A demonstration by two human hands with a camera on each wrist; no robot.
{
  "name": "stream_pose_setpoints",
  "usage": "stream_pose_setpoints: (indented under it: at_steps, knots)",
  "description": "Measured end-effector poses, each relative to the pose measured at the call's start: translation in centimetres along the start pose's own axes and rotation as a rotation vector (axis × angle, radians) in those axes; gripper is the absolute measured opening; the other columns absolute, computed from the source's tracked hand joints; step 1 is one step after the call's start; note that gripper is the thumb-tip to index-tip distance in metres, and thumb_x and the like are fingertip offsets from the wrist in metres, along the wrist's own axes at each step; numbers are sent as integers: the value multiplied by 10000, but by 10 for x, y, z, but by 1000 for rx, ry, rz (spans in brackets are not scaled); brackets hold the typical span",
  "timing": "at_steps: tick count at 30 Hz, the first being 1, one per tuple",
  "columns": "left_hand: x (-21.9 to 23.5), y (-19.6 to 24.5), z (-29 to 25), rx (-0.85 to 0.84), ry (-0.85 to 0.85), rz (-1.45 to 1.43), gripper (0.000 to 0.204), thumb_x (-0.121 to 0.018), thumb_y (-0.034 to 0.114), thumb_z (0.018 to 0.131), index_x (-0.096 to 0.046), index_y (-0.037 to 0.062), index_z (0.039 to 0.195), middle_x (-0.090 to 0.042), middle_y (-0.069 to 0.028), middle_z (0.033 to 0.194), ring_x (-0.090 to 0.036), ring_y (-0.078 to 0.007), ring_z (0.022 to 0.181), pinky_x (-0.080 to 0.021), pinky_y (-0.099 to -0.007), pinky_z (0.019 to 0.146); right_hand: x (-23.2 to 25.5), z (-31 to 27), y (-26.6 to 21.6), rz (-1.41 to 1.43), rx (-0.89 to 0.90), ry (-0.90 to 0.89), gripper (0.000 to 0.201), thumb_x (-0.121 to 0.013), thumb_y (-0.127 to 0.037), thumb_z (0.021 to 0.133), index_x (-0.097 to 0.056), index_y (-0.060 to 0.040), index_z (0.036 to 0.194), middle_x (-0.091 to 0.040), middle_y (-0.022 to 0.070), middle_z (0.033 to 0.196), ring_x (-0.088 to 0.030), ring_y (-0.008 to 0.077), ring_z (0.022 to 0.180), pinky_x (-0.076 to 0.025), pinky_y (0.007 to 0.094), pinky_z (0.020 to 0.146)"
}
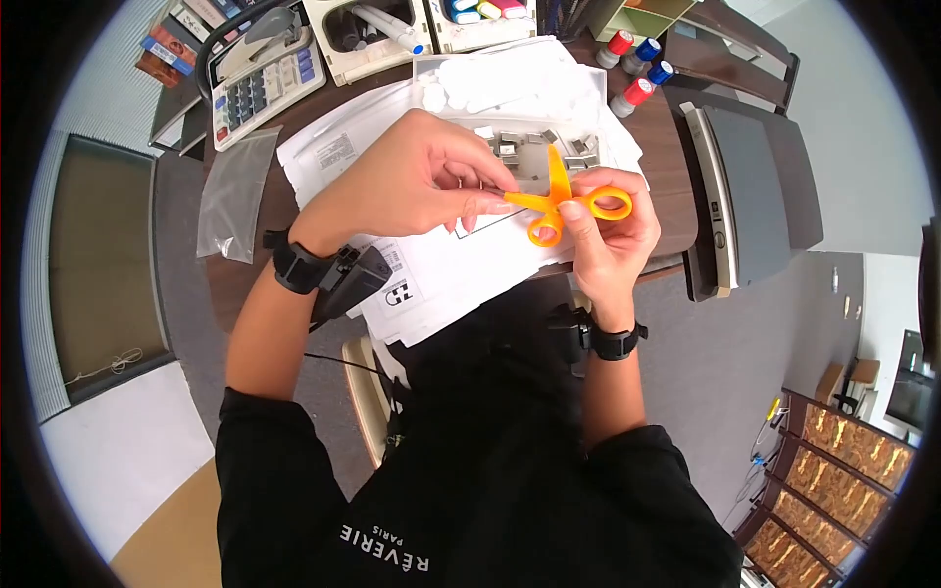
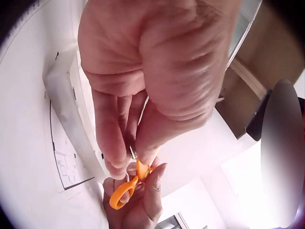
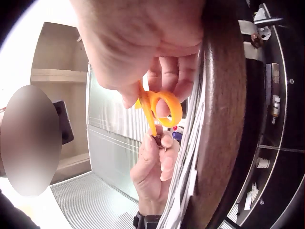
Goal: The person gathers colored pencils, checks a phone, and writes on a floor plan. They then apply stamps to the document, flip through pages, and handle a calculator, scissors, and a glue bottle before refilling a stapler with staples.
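Note:
My right hand (image 1: 619, 230) holds a pair of orange scissors (image 1: 559, 176) by the finger loops, its thumb near the pivot. The blades stand spread, one pointing up and the other toward my left hand (image 1: 402, 181). With thumb and fingertips, my left hand pinches a small metal piece (image 2: 133, 152) right at the tip of that blade; the fingers hide most of it. Both hands are above printed papers (image 1: 441, 284). Just behind them sits a clear plastic box (image 1: 600, 98) with several small silver metal pieces (image 1: 508, 149) and white items in it.
A calculator (image 1: 267, 93) and a clear plastic bag (image 1: 235, 196) lie at the left of the desk. Pen holders (image 1: 368, 69) stand at the back. Several red- and blue-capped bottles (image 1: 632, 96) are at the back right, near a grey and black machine (image 1: 750, 196).

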State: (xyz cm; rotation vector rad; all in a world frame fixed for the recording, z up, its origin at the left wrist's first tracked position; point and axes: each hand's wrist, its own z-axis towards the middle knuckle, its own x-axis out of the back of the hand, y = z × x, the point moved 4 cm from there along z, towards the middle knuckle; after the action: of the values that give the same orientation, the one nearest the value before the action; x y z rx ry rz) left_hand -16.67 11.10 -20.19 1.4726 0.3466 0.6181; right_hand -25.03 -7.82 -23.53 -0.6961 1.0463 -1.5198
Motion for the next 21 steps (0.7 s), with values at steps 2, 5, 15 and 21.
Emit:
stream_pose_setpoints:
  at_steps: [2, 5, 15, 21]
  knots:
    - [4, -4, 2, -28, 12, 23, 162, -676, -79, 878, -731, -47, 1027, -693, -99, 860, -659, -116, 621, -498, -223, 497, 1, -1, -1, -56, 70, -32, 324, -772, 28, 847, -614, 16, 1130, -693, 90, 972, -691, 128, 796, -584, 249, 716]
    - [9, -3, 0, -69, 58, 65, 152, -661, -96, 874, -733, -52, 1000, -685, -98, 822, -659, -119, 611, -495, -225, 494, -3, -5, -1, -16, -60, -46, 323, -792, 28, 825, -653, 24, 1117, -720, 113, 1020, -706, 148, 847, -590, 266, 759]
    - [22, 8, -1, -159, 190, 210, 130, -638, -95, 880, -737, -60, 957, -676, -110, 758, -657, -129, 580, -508, -228, 489, 8, -6, 2, 73, -14, 43, 239, -761, 31, 855, -660, 31, 1072, -728, 130, 988, -707, 152, 839, -587, 268, 743]
    - [26, 6, 2, -186, 227, 47, 161, -608, -93, 910, -716, -79, 1029, -691, -138, 830, -685, -158, 641, -548, -248, 545, 3, -7, -1, -32, 10, 3, 252, -783, 16, 846, -643, 17, 1055, -710, 112, 994, -687, 141, 851, -561, 279, 805]
